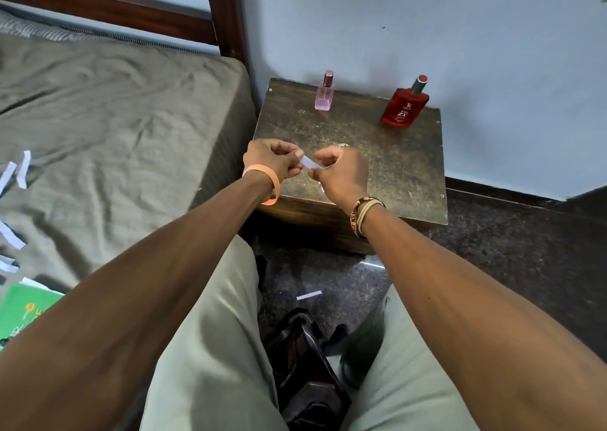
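Centre of frame, just above the near edge of a small wooden bench (394, 168): a short white paper strip (310, 162), pinched at its left end by the left hand (269, 159) and at its right end by the right hand (341, 174). Fingers (290, 154) of both hands curled and clamped on the strip, stretched flat between them at a slight slant.

Behind the hands, toward the top of the frame, two glass perfume bottles, upright and well apart: a slim, square pink bottle (325, 97) with a metallic cap at the back left, a broader, flat-sided red bottle (405, 110) with a silver and red cap at the back right. Bench top dark, scuffed and mottled.

Soft orange wristband (267, 182) on the left wrist; woven bands (363, 214) on the right wrist, a ring (342, 146) on one right finger.

Left of frame, a bed (115, 118) with a creased olive sheet and a dark wood frame, scattered at the far left edge with more white paper strips (23, 169), a green printed booklet (23, 312) at lower left.

Lower centre, a loose strip (308, 295) on the dark speckled floor (492, 240), between knees in pale trousers (213, 348), just above a dark moulded seat (305, 365). Pale blue painted wall (427, 20) behind.
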Available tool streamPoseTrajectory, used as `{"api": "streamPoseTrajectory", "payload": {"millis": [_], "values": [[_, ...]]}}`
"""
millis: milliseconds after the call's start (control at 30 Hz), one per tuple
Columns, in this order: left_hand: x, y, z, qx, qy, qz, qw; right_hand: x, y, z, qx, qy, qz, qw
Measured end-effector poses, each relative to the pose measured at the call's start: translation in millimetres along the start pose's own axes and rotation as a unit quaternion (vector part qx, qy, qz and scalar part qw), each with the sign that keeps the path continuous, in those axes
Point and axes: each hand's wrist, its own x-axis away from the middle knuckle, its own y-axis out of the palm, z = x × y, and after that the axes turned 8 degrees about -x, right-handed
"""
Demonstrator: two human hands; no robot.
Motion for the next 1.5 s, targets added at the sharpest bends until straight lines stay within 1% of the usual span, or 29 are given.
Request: {"api": "streamPoseTrajectory", "payload": {"millis": [100, 233, 400, 467, 533, 667, 733, 833, 867, 900, 933, 967, 1000, 1067, 1200, 1300, 1400, 1500], "values": [[1, -1, 0, -0.013, 0.015, 0.009, 1.0, 1, -2, -1, -0.031, 0.014, 0.03, 0.999], [2, -1, 1, -0.05, 0.039, 0.032, 0.997, 2, -5, -3, -0.015, -0.001, 0.007, 1.0], [4, 0, 0, -0.046, 0.033, 0.016, 0.998, 1, -6, -3, 0.013, -0.004, -0.007, 1.0], [3, -1, 1, -0.048, 0.034, 0.013, 0.998, 1, -6, -3, 0.052, -0.015, -0.009, 0.998], [2, -2, 2, -0.054, 0.043, 0.012, 0.998, 0, -7, -7, 0.119, -0.046, -0.006, 0.992], [1, 0, 1, -0.1, 0.09, 0.041, 0.99, 2, -10, -20, 0.251, -0.127, 0.005, 0.959], [0, 0, 0, -0.114, 0.103, 0.06, 0.986, 4, -7, -24, 0.268, -0.138, 0.018, 0.953], [0, -1, -3, -0.124, 0.116, 0.081, 0.982, 2, 1, -21, 0.219, -0.113, 0.012, 0.969], [0, -2, -4, -0.128, 0.12, 0.088, 0.981, 1, 3, -20, 0.168, -0.087, -0.003, 0.982], [0, -3, -5, -0.129, 0.122, 0.094, 0.98, 0, 5, -21, 0.092, -0.044, -0.025, 0.995], [-1, -3, -6, -0.125, 0.122, 0.095, 0.98, -1, 5, -22, 0.007, 0.012, -0.043, 0.999], [-1, -4, -7, -0.116, 0.118, 0.093, 0.982, -1, 6, -22, -0.066, 0.066, -0.058, 0.994], [-2, -4, -7, -0.103, 0.111, 0.086, 0.985, -1, 6, -21, -0.112, 0.107, -0.072, 0.985], [-3, -6, -8, -0.072, 0.099, 0.067, 0.99, -2, 7, -19, -0.125, 0.138, -0.092, 0.978], [-5, -8, -8, -0.017, 0.072, 0.026, 0.997, -9, 10, -14, -0.066, 0.115, -0.087, 0.987], [-6, -6, -11, 0.001, 0.051, -0.021, 0.998, -13, 10, -13, 0.037, 0.054, -0.11, 0.992], [-10, -7, -16, 0.006, 0.038, -0.056, 0.998, -16, 7, -16, 0.15, -0.005, -0.133, 0.98], [-14, -9, -20, -0.011, 0.039, -0.078, 0.996, -18, 7, -19, 0.229, -0.036, -0.149, 0.961]]}}
